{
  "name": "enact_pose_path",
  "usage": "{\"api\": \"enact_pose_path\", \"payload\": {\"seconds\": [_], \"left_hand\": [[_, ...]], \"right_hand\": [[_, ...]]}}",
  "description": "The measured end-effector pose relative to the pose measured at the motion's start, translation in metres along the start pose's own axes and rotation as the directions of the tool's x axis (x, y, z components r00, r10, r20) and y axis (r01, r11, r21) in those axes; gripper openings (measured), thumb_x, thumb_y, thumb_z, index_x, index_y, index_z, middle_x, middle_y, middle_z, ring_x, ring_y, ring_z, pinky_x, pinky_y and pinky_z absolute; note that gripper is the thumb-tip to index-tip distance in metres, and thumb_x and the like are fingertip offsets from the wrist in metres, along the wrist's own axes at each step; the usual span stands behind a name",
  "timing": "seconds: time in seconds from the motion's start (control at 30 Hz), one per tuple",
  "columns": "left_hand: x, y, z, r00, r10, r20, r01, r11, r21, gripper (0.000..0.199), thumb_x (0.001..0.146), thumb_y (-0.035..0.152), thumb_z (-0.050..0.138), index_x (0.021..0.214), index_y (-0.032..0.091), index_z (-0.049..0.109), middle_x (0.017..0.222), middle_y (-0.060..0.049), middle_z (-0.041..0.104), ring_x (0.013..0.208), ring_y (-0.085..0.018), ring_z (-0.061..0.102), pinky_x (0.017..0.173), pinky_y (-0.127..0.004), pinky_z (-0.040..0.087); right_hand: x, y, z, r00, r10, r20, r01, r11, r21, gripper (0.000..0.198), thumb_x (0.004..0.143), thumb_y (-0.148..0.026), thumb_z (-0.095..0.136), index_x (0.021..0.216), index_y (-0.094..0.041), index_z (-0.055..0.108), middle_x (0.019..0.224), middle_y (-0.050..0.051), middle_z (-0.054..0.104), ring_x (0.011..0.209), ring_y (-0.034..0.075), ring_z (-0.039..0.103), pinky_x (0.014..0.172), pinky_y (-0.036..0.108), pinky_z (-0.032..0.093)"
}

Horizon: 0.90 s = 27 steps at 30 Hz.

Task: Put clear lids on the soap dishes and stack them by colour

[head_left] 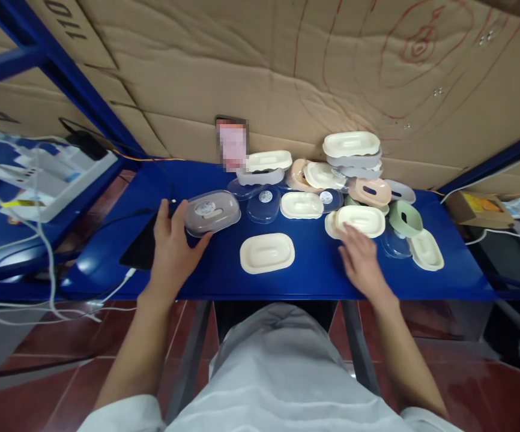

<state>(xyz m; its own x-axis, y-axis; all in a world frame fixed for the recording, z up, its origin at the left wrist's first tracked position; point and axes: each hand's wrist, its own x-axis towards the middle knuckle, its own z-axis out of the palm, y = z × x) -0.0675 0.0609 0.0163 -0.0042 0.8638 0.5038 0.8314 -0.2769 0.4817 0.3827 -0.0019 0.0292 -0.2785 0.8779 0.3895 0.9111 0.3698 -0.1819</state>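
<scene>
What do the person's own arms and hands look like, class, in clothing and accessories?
The left hand and right hand are gloveless, with no watch or bracelet visible. The forearms are bare up to pale grey-white sleeves, plain where visible.

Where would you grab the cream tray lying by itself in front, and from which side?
Probably the rounded right end of the cream tray, thumb and fingers across its long edges, coming from the right. It lies flat on the blue table, narrower front to back, and nothing covers that end.
</scene>
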Motion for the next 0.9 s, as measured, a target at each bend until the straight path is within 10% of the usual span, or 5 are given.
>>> {"api": "enact_pose_path", "payload": {"seconds": [0.1, 0.2, 0.43, 0.9], "left_hand": [[-0.023, 0.032, 0.003, 0.993, 0.113, -0.046, -0.112, 0.993, 0.025, 0.052, 0.101, 0.030, 0.068, 0.151, 0.024, 0.057, 0.170, -0.017, 0.040, 0.158, -0.038, 0.041, 0.127, -0.057, 0.040], [-0.047, 0.061, 0.013, 0.954, 0.254, 0.158, -0.250, 0.967, -0.046, 0.036, 0.103, 0.029, 0.065, 0.139, 0.027, 0.066, 0.158, -0.014, 0.056, 0.146, -0.034, 0.055, 0.120, -0.054, 0.049], [-0.067, 0.080, 0.025, 0.887, 0.305, 0.347, -0.250, 0.948, -0.196, 0.026, 0.105, 0.037, 0.064, 0.126, 0.025, 0.073, 0.155, -0.013, 0.060, 0.140, -0.033, 0.060, 0.117, -0.054, 0.054], [-0.067, 0.086, 0.025, 0.889, 0.303, 0.343, -0.270, 0.952, -0.140, 0.023, 0.105, 0.036, 0.064, 0.124, 0.024, 0.072, 0.153, -0.013, 0.061, 0.139, -0.033, 0.060, 0.115, -0.051, 0.053]], "right_hand": [[-0.005, 0.054, -0.004, 0.984, 0.126, -0.126, -0.146, 0.975, -0.168, 0.043, 0.111, -0.030, 0.049, 0.152, -0.022, 0.059, 0.160, 0.016, 0.059, 0.149, 0.037, 0.053, 0.119, 0.059, 0.036], [-0.008, 0.073, -0.002, 0.981, 0.110, -0.157, -0.141, 0.969, -0.202, 0.030, 0.109, -0.032, 0.054, 0.131, -0.024, 0.072, 0.144, 0.013, 0.071, 0.131, 0.033, 0.065, 0.117, 0.055, 0.036], [-0.010, 0.054, 0.003, 0.972, 0.116, -0.203, -0.142, 0.983, -0.116, 0.025, 0.108, -0.032, 0.055, 0.121, -0.023, 0.074, 0.123, 0.011, 0.079, 0.119, 0.028, 0.070, 0.113, 0.050, 0.036], [-0.003, 0.046, 0.005, 0.970, 0.159, -0.181, -0.168, 0.985, -0.035, 0.032, 0.110, -0.041, 0.053, 0.120, -0.021, 0.076, 0.117, 0.011, 0.079, 0.110, 0.028, 0.070, 0.098, 0.043, 0.046]]}}
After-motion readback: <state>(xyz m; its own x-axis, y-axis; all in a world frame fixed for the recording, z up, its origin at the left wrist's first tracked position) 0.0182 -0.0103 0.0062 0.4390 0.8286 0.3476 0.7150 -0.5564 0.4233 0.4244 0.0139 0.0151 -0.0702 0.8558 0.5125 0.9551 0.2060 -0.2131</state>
